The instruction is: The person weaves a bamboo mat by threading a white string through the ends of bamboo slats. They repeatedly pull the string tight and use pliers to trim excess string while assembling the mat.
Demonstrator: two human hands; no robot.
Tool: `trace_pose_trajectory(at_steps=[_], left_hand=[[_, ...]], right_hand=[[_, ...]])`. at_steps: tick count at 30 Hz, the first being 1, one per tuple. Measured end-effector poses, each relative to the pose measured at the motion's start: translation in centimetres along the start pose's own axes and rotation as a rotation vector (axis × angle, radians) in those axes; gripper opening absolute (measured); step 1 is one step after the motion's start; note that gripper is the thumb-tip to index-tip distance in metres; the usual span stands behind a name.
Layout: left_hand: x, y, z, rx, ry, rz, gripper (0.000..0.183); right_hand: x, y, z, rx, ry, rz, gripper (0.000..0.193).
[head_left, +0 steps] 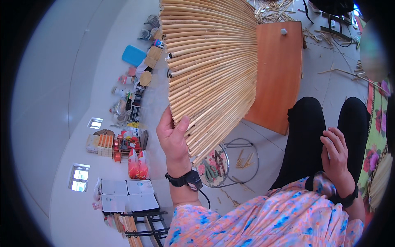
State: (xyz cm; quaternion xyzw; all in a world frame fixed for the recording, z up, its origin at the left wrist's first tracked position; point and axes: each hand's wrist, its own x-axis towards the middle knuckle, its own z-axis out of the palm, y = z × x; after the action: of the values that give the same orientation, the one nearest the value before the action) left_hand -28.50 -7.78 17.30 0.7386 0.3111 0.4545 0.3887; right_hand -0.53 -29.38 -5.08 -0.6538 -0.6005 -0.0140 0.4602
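Observation:
A wide mat of pale reed stalks (pixel 214 70), laid side by side and bound together, is held up in front of me. My left hand (pixel 173 133) grips its left edge near the lower end, thumb on the face turned to me and fingers behind, where they are hidden. The mat's upper end runs out of view at the top. My right hand (pixel 335 152) rests over my black-trousered lap, empty, fingers loosely stretched and slightly bent. Dark bands with small devices sit on both wrists.
Beyond the mat stands an orange-brown wooden table (pixel 279 74) with a small pale object (pixel 283 31). A round stool (pixel 214 166) below the mat bears pliers-like tools. Cut stalks (pixel 275 10) litter the floor. A flowered cloth (pixel 376 123) lies at right; boxes and bags line the left wall.

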Motion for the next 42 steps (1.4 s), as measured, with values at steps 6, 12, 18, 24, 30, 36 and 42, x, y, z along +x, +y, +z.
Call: trace_pose_trajectory(at_steps=[6, 12, 18, 24, 30, 36, 42], left_hand=[[-2.9, 0.4, 2.6, 0.105, -0.023, 0.021, 0.051], [-7.6, 0.0, 8.4, 0.371, -0.373, 0.217, 0.047], [-12.1, -3.6, 16.1, 0.392, -0.624, 0.506, 0.047], [-14.5, -5.6, 19.9, 0.383, -0.702, 0.427, 0.05], [-10.5, -5.9, 20.8, 0.065, -0.993, -0.093, 0.041], [-8.8, -9.4, 24.8, 0.328, -0.853, 0.255, 0.023], [-9.2, -10.6, 25.5, 0.357, -0.856, 0.43, 0.008]], right_hand=[[-0.2, -0.2, -0.7, -0.061, 0.09, 0.025, 0.033], [0.4, -0.5, -2.4, 0.323, -0.016, 0.162, 0.046], [-2.6, 0.9, -2.2, 1.212, -0.024, 0.535, 0.095], [-4.4, -0.7, -4.2, 1.384, 0.027, 0.781, 0.066], [-5.0, -0.1, -4.1, 1.215, 0.166, 1.032, 0.043], [-4.9, 0.4, -3.7, 1.027, 0.195, 1.054, 0.03], [-3.4, -0.6, -5.8, -0.225, -0.247, 0.821, 0.027]])
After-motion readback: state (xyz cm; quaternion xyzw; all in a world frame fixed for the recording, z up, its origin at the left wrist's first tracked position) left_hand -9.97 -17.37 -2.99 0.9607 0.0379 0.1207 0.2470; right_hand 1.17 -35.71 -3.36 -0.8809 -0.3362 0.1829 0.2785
